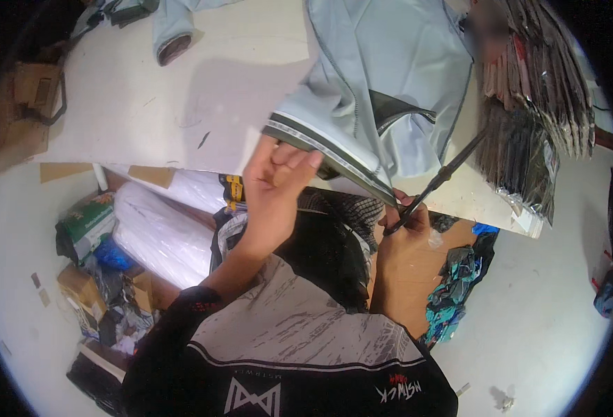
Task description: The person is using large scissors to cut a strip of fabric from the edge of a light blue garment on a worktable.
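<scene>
A pale grey-blue garment (418, 42) with dark overlock seams lies over the far side of the table and hangs toward me. Along its near edge runs a dark band (334, 164) with white stripes. My left hand (279, 170) grips this band at its left end, fingers curled and thumb on the near side. At the band's right end, my right hand (407, 221) is closed around the handles of dark scissors (445, 172), with its fingertips at the garment's corner. The scissor blades point away to the right and look closed, clear of the cloth.
Stacked plastic-wrapped packets (522, 132) stand at the table's right edge. Another pale garment piece (174, 35) lies at the far left of the white table (112, 104). Beneath are white wrapped rolls (160, 229), cartons (80, 288) and a heap of dark and teal scraps (452, 292).
</scene>
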`<state>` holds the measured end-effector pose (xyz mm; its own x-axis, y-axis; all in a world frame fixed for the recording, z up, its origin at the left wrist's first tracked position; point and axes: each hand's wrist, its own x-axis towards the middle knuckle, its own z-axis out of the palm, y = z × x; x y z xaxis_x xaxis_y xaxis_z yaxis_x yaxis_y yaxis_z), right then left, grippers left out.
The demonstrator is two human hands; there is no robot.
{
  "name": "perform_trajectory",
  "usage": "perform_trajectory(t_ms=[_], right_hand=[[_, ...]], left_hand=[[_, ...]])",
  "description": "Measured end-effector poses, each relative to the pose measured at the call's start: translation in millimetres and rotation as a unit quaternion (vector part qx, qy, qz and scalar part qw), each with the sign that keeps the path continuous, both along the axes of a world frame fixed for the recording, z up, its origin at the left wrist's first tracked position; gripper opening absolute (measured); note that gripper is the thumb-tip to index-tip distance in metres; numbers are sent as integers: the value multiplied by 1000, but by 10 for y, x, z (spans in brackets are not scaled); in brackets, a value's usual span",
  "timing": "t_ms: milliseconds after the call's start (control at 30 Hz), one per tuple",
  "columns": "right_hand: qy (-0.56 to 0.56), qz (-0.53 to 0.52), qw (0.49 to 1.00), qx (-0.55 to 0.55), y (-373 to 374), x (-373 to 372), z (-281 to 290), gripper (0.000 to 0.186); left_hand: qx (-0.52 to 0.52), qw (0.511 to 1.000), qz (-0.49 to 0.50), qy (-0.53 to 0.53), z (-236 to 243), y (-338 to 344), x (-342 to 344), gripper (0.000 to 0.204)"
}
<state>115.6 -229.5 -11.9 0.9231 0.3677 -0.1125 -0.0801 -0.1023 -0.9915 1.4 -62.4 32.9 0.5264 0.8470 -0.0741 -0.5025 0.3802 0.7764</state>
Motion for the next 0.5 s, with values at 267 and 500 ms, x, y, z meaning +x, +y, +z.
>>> perform_trajectory(t_ms=[267,500], right_hand=[[52,2,998,-35,93,-34,134,21],[71,-53,995,37,246,77,55,13]], left_hand=[[-34,994,47,96,-179,21,-269,50],[-175,963,175,109,-502,74,-604,60]])
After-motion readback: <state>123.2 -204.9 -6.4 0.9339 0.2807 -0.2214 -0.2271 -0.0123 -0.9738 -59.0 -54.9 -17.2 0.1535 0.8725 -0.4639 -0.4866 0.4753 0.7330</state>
